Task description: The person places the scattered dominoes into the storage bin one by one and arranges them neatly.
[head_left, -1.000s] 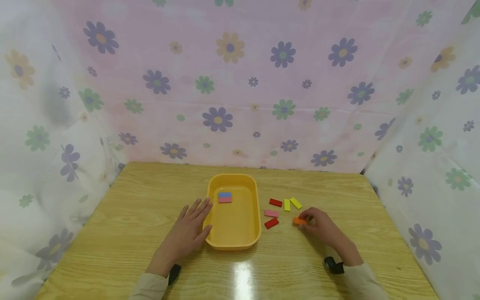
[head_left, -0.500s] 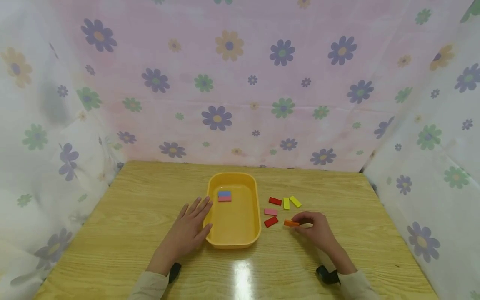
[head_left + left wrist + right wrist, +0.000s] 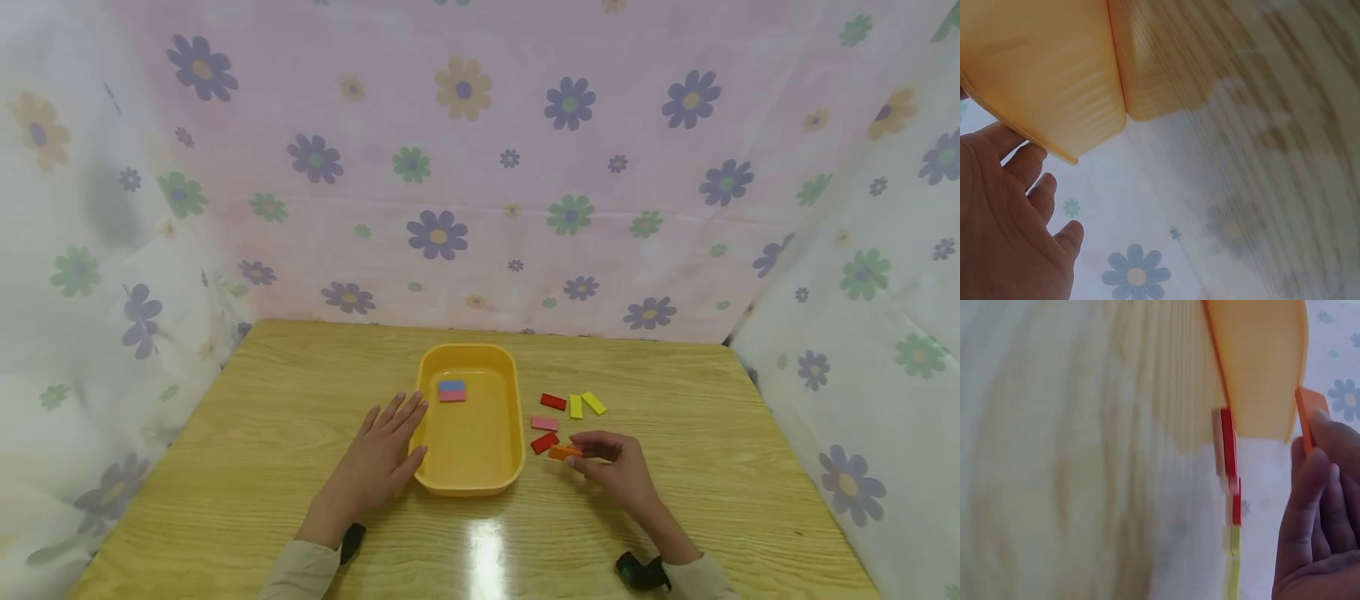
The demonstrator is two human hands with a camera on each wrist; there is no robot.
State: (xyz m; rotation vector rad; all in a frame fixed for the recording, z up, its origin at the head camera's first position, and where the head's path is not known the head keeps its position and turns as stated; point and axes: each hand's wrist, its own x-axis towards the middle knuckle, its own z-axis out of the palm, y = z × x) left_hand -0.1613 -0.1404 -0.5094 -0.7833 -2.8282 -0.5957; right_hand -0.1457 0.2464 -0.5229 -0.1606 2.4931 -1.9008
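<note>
right hand (image 3: 621, 468) pinches orange block (image 3: 560, 452) | left hand (image 3: 375, 457) touches yellow tray (image 3: 471, 446)

The left sleeve (image 3: 302, 573) and the right sleeve (image 3: 697, 577) are worn long and are coloured plain beige. Close to them, a small black left gadget (image 3: 352, 543), seen as a blunt wedge, and a black right gadget (image 3: 640, 572), rounded and bent, are worn. The left hand (image 3: 381, 456) and right hand (image 3: 619, 471) are left bare.
</note>
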